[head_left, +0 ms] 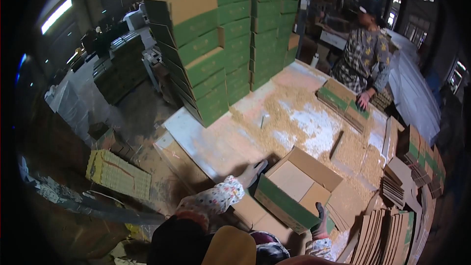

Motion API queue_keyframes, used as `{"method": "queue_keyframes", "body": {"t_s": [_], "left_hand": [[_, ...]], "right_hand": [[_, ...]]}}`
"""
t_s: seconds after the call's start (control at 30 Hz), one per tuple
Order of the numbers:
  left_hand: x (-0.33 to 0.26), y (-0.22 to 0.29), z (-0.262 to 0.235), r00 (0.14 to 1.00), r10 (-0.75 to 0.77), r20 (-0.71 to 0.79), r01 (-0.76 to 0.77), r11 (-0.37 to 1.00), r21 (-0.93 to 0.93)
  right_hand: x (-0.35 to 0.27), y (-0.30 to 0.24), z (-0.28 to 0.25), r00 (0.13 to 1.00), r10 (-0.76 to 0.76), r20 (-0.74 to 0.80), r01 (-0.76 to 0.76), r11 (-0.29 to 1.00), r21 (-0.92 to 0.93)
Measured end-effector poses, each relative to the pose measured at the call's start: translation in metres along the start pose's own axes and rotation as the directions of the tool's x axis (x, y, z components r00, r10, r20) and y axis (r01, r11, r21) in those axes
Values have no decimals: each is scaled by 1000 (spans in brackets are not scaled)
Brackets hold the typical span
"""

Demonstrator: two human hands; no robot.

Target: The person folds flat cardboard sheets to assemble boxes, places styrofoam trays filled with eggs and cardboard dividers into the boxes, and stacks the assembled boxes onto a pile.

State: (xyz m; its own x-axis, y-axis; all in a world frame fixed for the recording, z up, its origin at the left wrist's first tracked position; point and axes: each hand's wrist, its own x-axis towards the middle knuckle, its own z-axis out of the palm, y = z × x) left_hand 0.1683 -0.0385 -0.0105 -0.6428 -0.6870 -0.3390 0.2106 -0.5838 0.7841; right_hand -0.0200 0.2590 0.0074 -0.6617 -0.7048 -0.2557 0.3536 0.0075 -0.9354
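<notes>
An open-topped cardboard box (pixel 289 191), brown inside with green outer sides, sits tilted on the table in front of me. My right hand (pixel 321 225), in a dark-tipped glove, grips its near right corner, with a finger or thumb over the rim. At the box's left corner is my left hand (pixel 251 174), fingers stretched forward; whether it touches the cardboard I cannot tell. Flat brown cardboard (pixel 267 223) lies under and in front of the box. To the right, flattened cartons (pixel 380 235) stand packed on edge.
Tall stacks of green and brown boxes (pixel 211 54) rise at the table's far left. Wood-shaving-like litter (pixel 274 103) covers much of the white tabletop (pixel 196 137). Across the table, a co-worker (pixel 363 49) rests a gloved hand on green cartons (pixel 338 95). A yellowish bundle (pixel 117 174) lies lower left.
</notes>
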Motion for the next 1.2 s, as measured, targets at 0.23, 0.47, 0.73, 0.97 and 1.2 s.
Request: {"method": "queue_keyframes", "body": {"t_s": [0.23, 0.47, 0.73, 0.97, 1.2], "left_hand": [[-33, 384, -99, 240, 912, 332, -553, -152, 819], [53, 740, -195, 26, 1000, 0, -709, 18, 704], [124, 740, -228, -171, 984, -56, -576, -54, 816], [110, 699, -240, -274, 954, 119, 41, -112, 993], [22, 168, -227, 720, 660, 214, -417, 165, 894]], "right_hand": [[83, -115, 151, 776, -604, 179, 630, 738, -240], [205, -328, 491, 651, -757, 48, 603, 555, 573], [162, -385, 697, 939, -141, 313, 266, 875, -404], [107, -146, 483, 815, 99, 570, 490, 406, -771], [-48, 7, 112, 979, 39, -202, -190, 545, -817]]}}
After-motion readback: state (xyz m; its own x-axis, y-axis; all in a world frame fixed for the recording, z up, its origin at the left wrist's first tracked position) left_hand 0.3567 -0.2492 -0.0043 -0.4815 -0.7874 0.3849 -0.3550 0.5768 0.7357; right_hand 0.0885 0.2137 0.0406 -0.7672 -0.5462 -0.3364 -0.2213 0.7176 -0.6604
